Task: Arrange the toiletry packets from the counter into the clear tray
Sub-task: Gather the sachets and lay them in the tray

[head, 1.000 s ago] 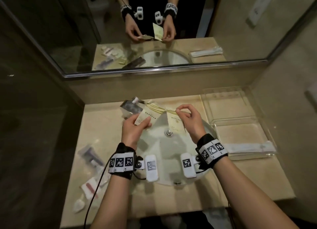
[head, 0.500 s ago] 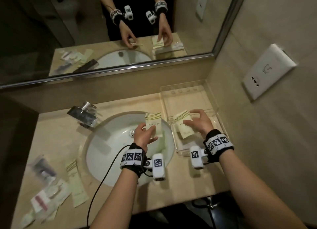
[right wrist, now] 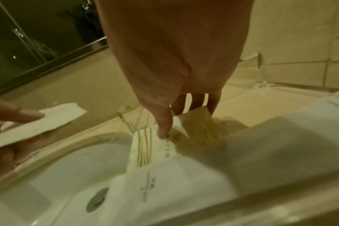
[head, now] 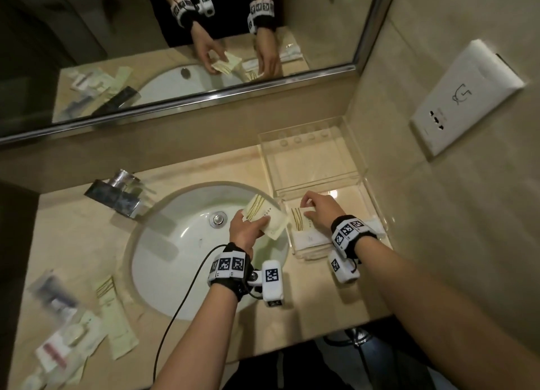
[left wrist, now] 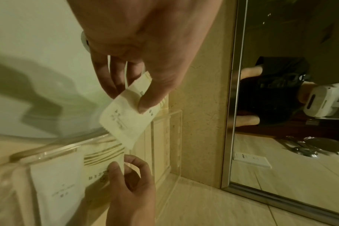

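- The left hand (head: 245, 231) reaches forward over the right side of the white oval sink basin (head: 175, 243), thumb on top and fingers beneath, pinching a pale cream square packet with gold stripes (head: 264, 218) held tilted in the air, just left of the tray.
- The right hand (head: 321, 211) is bent down at the wrist inside the near compartment of the clear acrylic tray (head: 362, 167), thumb and fingertips pinching a second cream gold-striped packet (head: 301, 221).
- That packet leans over a flat white sachet (head: 309, 239) lying in the same compartment.
- More loose packets (head: 67, 331) lie on the beige stone counter (head: 306, 302) left of the basin.
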Demonstrator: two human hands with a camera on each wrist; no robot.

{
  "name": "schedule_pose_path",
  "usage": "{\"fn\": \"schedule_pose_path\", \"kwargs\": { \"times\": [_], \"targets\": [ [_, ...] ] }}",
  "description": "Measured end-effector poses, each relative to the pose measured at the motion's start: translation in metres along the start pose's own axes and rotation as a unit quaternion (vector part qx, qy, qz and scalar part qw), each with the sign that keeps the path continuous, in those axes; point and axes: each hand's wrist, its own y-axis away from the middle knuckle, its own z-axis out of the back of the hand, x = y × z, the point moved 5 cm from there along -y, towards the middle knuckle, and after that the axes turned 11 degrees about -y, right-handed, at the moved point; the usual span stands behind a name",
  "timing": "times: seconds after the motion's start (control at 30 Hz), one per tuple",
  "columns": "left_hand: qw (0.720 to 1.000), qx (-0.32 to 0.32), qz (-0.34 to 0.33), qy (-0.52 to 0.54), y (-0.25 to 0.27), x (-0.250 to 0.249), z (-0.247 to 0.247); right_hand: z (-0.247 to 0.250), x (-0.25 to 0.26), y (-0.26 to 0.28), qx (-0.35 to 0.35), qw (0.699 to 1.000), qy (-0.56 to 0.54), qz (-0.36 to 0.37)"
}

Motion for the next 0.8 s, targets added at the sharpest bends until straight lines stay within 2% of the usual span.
{"fn": "schedule_pose_path", "kwargs": {
  "times": [0.17, 0.33, 0.37, 0.43, 0.5, 0.53, 0.63, 0.73, 0.8],
  "targets": [
    [1.000, -0.007, 0.004, -0.012, -0.012, 0.004, 0.003, -0.004, 0.003, 0.000, -0.020, 0.998, 0.033, 0.055],
    [0.998, -0.015, 0.001, -0.069, -0.025, -0.001, -0.002, -0.006, 0.001, 0.001, -0.055, 0.996, 0.002, 0.072],
    [0.998, -0.008, -0.001, -0.070, -0.025, -0.002, -0.004, -0.002, 0.003, 0.002, -0.078, 0.994, -0.024, 0.072],
    [0.998, 0.008, -0.008, -0.056, -0.021, -0.003, -0.009, 0.008, 0.009, 0.008, -0.120, 0.979, -0.161, 0.046],
    [0.999, 0.036, -0.016, -0.009, -0.016, -0.003, -0.018, 0.012, 0.012, 0.012, -0.092, 0.944, -0.317, 0.002],
    [0.999, 0.051, -0.017, 0.008, -0.014, -0.005, -0.023, 0.013, 0.013, 0.014, -0.062, 0.933, -0.354, -0.016],
    [0.996, 0.086, -0.023, 0.007, -0.010, -0.010, -0.041, 0.018, 0.005, 0.014, -0.029, 0.947, -0.318, -0.034],
    [0.997, 0.065, -0.033, -0.034, -0.012, -0.011, -0.045, 0.031, -0.015, 0.012, -0.086, 0.954, -0.283, -0.043],
    [0.991, 0.027, -0.070, -0.107, -0.017, -0.010, -0.041, 0.038, -0.028, 0.014, -0.115, 0.961, -0.240, -0.068]
  ]
}}
